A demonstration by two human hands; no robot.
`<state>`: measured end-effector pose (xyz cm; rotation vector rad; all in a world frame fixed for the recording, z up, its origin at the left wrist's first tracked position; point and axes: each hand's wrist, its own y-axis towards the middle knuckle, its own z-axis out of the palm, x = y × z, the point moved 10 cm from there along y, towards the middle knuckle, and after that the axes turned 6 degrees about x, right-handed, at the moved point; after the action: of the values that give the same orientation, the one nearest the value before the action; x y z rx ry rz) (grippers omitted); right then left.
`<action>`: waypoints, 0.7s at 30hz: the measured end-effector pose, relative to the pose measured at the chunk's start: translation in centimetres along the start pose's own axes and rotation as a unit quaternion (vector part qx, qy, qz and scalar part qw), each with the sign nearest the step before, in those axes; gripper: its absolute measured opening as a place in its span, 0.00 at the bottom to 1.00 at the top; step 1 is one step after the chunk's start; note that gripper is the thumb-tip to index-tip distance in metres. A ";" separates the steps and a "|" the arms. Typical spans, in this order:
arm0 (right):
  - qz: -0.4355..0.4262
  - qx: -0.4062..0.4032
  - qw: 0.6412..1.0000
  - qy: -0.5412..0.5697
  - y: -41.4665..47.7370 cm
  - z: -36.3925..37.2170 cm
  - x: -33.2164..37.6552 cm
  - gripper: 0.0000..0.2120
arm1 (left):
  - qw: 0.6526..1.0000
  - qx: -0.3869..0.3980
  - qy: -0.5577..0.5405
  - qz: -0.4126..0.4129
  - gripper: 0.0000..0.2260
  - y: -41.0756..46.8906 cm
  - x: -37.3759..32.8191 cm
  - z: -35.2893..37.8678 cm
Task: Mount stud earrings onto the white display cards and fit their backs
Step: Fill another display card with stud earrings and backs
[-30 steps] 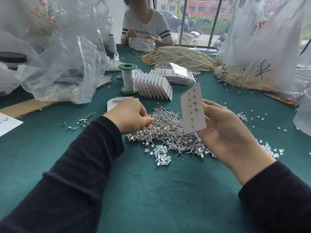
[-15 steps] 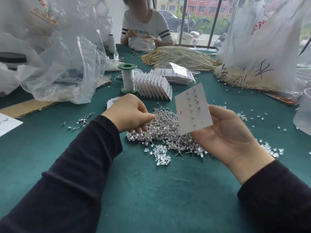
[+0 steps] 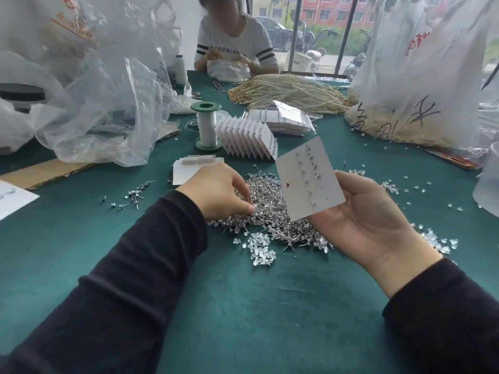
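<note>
Take the heap of stud earrings [image 3: 272, 211] as the middle of the dial, with twelve o'clock toward the far end of the green-covered table [image 3: 243, 306].

The worker's left hand [image 3: 216, 193] comes in from nine o'clock. It sits knuckles-up on the heap's edge, fingers curled down, with thumb and forefinger tips close together among the pins. Whether a stud is caught between them I cannot tell.

At three o'clock the right hand [image 3: 372, 220] is palm-up and raised off the cloth. It grips a white display card [image 3: 307, 182] along its lower right edge, and the fingers pass behind the card, hidden. The card is tilted, its top leaning toward one o'clock. It carries two loose columns of clear studs and a small red mark near its left edge.

A small cluster of clear earring backs [image 3: 259, 249] lies at six o'clock, just beside the heap's near fringe.

At twelve o'clock a fanned row of cards [image 3: 248, 139] stands on edge, with a green-capped spool [image 3: 206, 125] just beside it at eleven. A flat stack of white cards [image 3: 189, 171] lies at ten, partly behind the left hand.

Farther out at twelve lie pearl strands [image 3: 291, 90], and a second person [image 3: 235, 41] sits at the far end. A clear plastic bag [image 3: 108, 90] slumps at ten o'clock and another bag [image 3: 418, 76] at two.
</note>
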<state>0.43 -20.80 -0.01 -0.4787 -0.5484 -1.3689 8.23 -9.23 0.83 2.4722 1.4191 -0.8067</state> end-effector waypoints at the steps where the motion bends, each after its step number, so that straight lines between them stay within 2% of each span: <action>1: 0.003 0.006 1.000 0.005 0.0 0.1 -0.1 0.20 | 1.000 -0.003 0.003 0.003 0.07 0.0 -0.2 0.1; 3: 0.008 0.014 1.000 0.016 0.0 0.2 -0.2 0.24 | 1.000 -0.016 0.005 0.002 0.03 0.1 -0.2 -0.1; 5: 0.008 0.011 1.000 0.014 0.0 0.1 -0.3 0.21 | 0.999 -0.033 0.000 0.003 0.02 0.1 -0.2 -0.5; 8: 0.011 0.000 1.000 0.014 -0.1 -0.1 -0.3 0.14 | 0.998 -0.057 -0.012 0.005 0.07 0.0 0.0 -1.4; 11: 0.020 -0.010 1.000 0.022 -0.1 -0.2 -0.5 0.15 | 0.997 -0.060 -0.052 0.008 0.06 -0.2 0.2 -1.7; 15: 0.026 -0.025 0.999 0.031 -0.2 -0.4 -0.6 0.15 | 0.992 -0.039 -0.116 0.000 0.06 -0.1 1.0 -1.6; 21: 0.028 -0.025 0.999 0.027 -0.3 -0.5 -0.6 0.14 | 0.991 -0.004 -0.133 -0.011 0.04 0.1 1.4 -1.0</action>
<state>0.08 -20.65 -0.75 -0.4923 -0.4555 -1.3410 9.28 -7.84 0.86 2.2439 1.3510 -1.0844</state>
